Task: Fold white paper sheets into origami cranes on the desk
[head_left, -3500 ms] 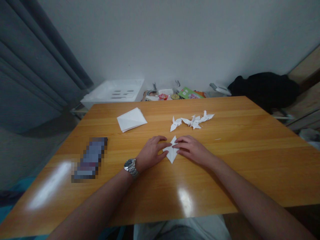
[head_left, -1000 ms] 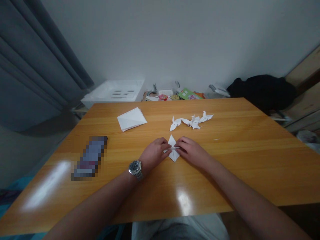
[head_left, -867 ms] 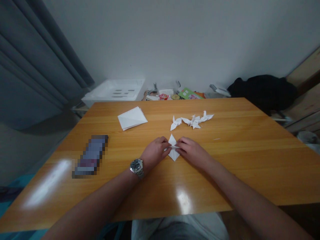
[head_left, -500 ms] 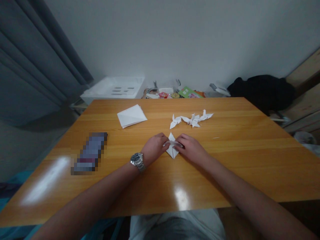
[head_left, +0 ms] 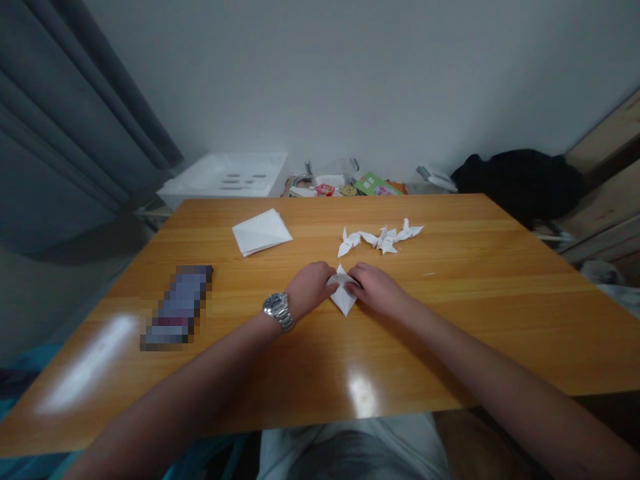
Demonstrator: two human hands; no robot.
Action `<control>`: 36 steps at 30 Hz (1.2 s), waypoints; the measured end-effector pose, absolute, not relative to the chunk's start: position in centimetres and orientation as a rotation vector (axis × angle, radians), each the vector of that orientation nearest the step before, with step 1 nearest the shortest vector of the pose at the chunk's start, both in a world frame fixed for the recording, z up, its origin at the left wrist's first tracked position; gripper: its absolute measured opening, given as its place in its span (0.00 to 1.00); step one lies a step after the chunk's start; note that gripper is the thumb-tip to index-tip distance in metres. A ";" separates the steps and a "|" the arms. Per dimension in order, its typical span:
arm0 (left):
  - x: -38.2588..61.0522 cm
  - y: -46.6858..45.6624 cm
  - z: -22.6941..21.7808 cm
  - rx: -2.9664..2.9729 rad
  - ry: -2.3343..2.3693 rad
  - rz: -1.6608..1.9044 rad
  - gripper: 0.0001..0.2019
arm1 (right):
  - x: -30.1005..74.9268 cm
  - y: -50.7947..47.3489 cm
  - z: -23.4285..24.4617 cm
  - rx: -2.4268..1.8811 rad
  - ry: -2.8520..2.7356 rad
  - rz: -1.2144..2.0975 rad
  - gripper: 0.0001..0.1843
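A small white folded paper [head_left: 345, 301], diamond-shaped with one point towards me, lies on the wooden table [head_left: 300, 373]. My left hand [head_left: 312, 288] grips its left side, thumb on top and fingers curled beneath or behind. On the right side my right hand [head_left: 376, 288] pinches the same paper, its thumb near the middle. The fingers partly hide the paper's side edges. Beyond the hands stand several white paper cranes [head_left: 385, 240] in a row, some touching each other.
A stack of white paper sheets [head_left: 262, 232] lies at the back left. Nearer on the left is a blurred-out phone [head_left: 180, 305]. A thin white paper sliver [head_left: 429, 273] lies at the right. Behind the table are a white tray [head_left: 230, 177] and a black cloth heap [head_left: 520, 187].
The raised flap of the paper has gone down flatter between my hands. Both hands have shifted slightly, their thumbs now pressing on the paper's sides.
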State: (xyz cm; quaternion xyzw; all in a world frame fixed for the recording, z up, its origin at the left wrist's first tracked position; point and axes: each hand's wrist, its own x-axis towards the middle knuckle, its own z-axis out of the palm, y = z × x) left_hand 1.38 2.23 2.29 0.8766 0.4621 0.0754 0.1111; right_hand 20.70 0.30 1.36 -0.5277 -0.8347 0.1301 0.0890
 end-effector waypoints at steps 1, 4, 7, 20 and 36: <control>1.5 2.4 2.3 2.561 1.368 0.209 0.09 | 20.7 0.4 1.4 -1.588 -2.482 0.396 0.08; 1.8 3.0 2.5 2.511 1.371 0.172 0.08 | 20.5 0.8 1.6 -1.657 -2.473 0.410 0.08; 2.0 3.6 2.9 2.481 1.342 0.145 0.07 | 20.4 1.2 1.8 -1.703 -2.489 0.430 0.09; 2.4 5.0 3.2 2.446 1.332 0.100 0.11 | 20.0 2.5 3.0 -1.766 -2.495 0.542 0.10; 2.3 7.3 2.8 2.496 1.165 0.130 0.12 | 18.7 4.4 5.0 -1.856 -2.671 0.537 0.16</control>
